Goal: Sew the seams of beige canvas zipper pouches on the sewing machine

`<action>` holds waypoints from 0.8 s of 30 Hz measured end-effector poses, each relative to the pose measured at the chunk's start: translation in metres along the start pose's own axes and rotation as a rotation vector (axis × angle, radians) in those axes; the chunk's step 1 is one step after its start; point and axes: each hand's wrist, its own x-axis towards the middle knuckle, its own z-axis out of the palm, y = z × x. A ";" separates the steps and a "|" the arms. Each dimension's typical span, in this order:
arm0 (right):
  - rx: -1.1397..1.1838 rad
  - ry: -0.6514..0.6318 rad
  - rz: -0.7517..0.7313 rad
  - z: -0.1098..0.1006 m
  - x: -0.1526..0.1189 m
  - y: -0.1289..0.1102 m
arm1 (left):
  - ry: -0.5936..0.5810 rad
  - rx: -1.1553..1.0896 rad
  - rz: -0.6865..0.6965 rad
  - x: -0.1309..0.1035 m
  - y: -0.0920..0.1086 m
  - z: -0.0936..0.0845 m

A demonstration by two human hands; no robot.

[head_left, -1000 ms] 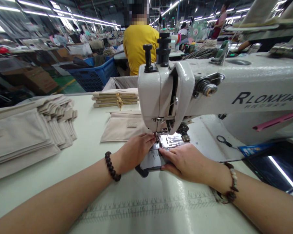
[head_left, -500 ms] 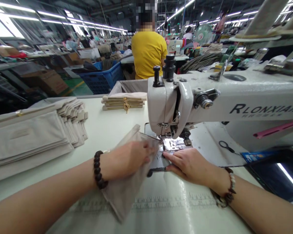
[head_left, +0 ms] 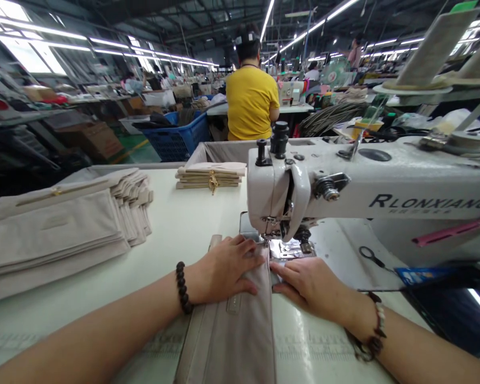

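Note:
A beige fabric panel [head_left: 244, 341] lies lengthwise under the head of a white sewing machine [head_left: 260, 186], its right edge running up to the needle area. A small label patch [head_left: 234, 303] shows on the panel. My left hand [head_left: 224, 272] rests flat on the fabric, fingers spread, left of the needle. Beside the panel's right edge, my right hand [head_left: 312, 280] lies low with index finger and thumb stretched toward that edge, just in front of the shiny metal plate [head_left: 290, 249]. The needle tip is too small to make out.
Stacked beige fabric pieces [head_left: 64, 229] lie at the left. Behind the work sits a small pile of zippered pieces [head_left: 210, 176]. Small thread snips [head_left: 372, 257] and a dark tablet-like screen [head_left: 456, 309] are at the right. A person in yellow [head_left: 252, 101] sits ahead.
The fabric panel has turned from a slanted position to lie straight along the needle line. My left hand has flattened onto it; my right hand stays nearly in place. The view has tilted up slightly.

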 end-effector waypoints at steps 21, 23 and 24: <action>-0.077 -0.195 0.084 -0.043 -0.004 -0.026 | -0.073 -0.095 0.129 -0.063 0.063 -0.010; -0.095 -0.232 0.075 -0.052 -0.015 -0.043 | -0.042 -0.126 0.118 -0.070 0.069 -0.008; -0.088 -0.233 0.063 -0.054 -0.023 -0.053 | 0.002 -0.159 0.111 -0.072 0.070 -0.007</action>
